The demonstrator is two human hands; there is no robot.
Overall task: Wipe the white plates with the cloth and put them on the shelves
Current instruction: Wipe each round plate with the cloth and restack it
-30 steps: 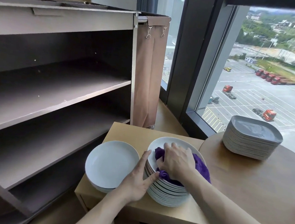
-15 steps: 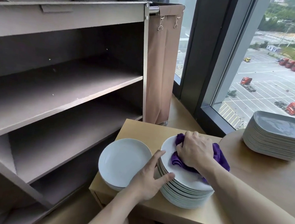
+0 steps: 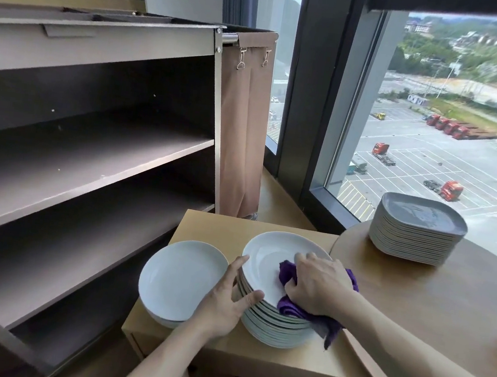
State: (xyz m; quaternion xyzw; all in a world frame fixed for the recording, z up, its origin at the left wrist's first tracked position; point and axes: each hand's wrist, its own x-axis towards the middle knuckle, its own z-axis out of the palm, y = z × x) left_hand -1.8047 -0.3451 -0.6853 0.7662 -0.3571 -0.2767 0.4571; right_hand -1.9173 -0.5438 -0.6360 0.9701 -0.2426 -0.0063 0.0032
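Observation:
A tall stack of white plates (image 3: 267, 258) stands on a small wooden table (image 3: 215, 225). My right hand (image 3: 319, 286) grips a purple cloth (image 3: 284, 307) and presses it on the right side of the top plate. My left hand (image 3: 228, 297) holds the stack's left edge, with its thumb on the top plate's rim and its fingers against the side. A second, low stack of white plates (image 3: 181, 276) sits to the left. The brown shelves (image 3: 90, 151) stand on the left with bare boards.
A stack of grey square plates (image 3: 416, 229) sits on a round wooden table (image 3: 444, 303) at the right. A brown fabric bag (image 3: 241, 131) hangs on the shelf unit's side. A big window lies behind.
My right hand has slid the cloth from the far part of the top plate toward its near right edge. My left hand has stayed on the stack's edge. The camera view has shifted.

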